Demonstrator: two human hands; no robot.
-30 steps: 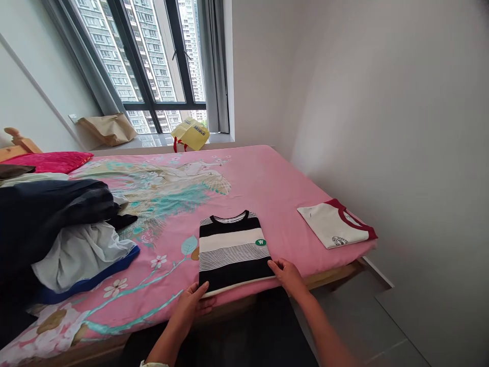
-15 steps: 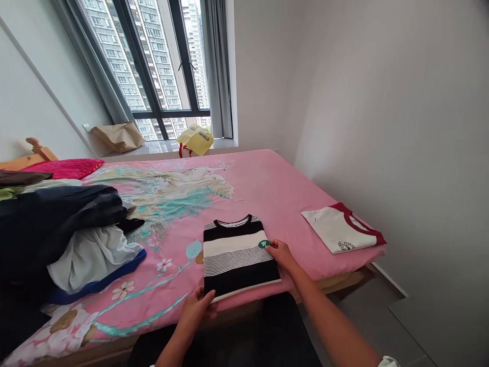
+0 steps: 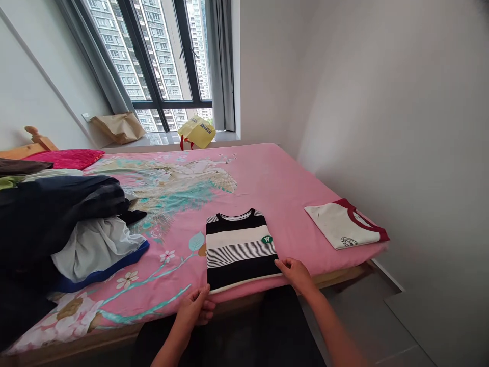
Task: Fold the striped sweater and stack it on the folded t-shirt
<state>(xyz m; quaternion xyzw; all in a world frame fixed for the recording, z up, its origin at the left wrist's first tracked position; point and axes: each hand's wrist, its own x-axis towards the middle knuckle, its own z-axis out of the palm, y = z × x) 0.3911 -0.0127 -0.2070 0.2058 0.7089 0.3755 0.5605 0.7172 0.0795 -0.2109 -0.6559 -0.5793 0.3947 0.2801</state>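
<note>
At fingertips: shirt (image 3: 240, 248), long axis running away, near hem touching both.
Left hand (image 3: 196, 309): pinching near-left corner.
Right hand (image 3: 296, 272): pinching near-right corner.

Bedroom w/ plain white walls (image 3: 382, 92), big dark-framed window (image 3: 153, 56) showing tower blocks, grey curtain (image 3: 225, 61), daylight. Wood-framed bed (image 3: 267, 173), pink floral sheet. Grey tile floor (image 3: 385, 326).
</note>
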